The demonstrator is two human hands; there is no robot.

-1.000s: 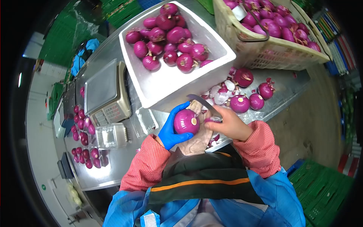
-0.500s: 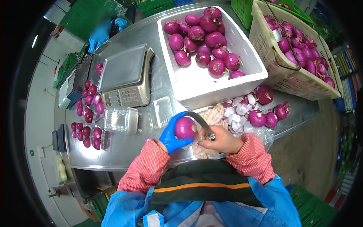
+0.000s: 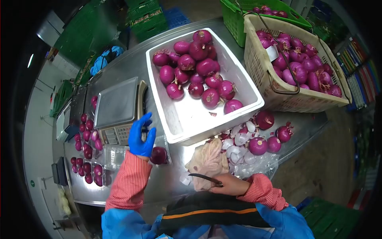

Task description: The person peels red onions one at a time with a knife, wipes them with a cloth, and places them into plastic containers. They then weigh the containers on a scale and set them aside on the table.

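My left hand [image 3: 141, 137], in a blue glove, is raised with its fingers apart and holds nothing. Just below and right of it a red onion [image 3: 158, 155] lies at a clear plastic tray [image 3: 165, 144]. My right hand [image 3: 230, 185], bare, grips a small knife [image 3: 205, 178] with a dark curved blade pointing left. Under the blade lies a crumpled beige cloth [image 3: 207, 159]. Loose onion skins [image 3: 237, 153] are heaped to the right of the cloth, beside several onions [image 3: 258, 146].
A white foam box [image 3: 181, 123] of red onions stands ahead, with a cream crate [image 3: 254, 63] of onions to its right and a green crate [image 3: 234, 22] behind. At left are a weighing scale [image 3: 117, 103], a clear punnet [image 3: 115, 156] and packed onions [image 3: 87, 175].
My left hand has let go of the onion, which now lies on the left, and has lifted up and left. My right hand keeps the knife, lowered over the cloth. The view has shifted.
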